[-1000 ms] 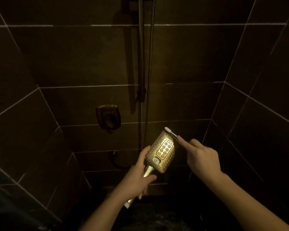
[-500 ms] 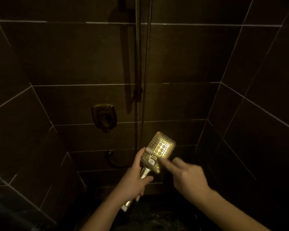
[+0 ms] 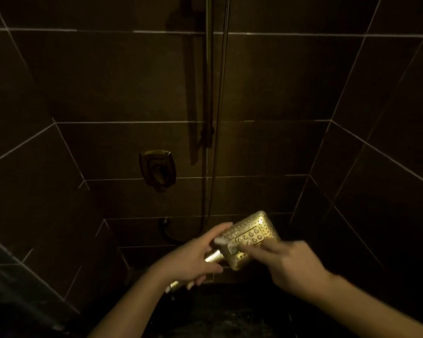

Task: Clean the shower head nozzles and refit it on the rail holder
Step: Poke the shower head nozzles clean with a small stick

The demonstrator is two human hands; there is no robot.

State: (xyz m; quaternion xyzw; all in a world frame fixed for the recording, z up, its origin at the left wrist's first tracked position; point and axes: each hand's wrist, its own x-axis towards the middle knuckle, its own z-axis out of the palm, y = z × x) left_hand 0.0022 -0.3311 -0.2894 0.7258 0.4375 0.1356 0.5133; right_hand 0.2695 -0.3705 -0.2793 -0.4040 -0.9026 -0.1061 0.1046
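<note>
Gold square shower head, tilted, nozzles facing up.

I have both forearms reaching in from the bottom edge, bare and angled toward each other. My left hand has its fingers curled in a grip, thumb stretched upward. My right hand is knuckles-up, blurred, forefinger extended toward the left, the other fingers folded.

Pretty dim in here from my feed, just a warm yellowish glow low in the middle. Big dark brown wall tiles with pale grout lines wrap around left, far and right. There's a brass-looking valve plate on the far wall, dark floor below.
</note>
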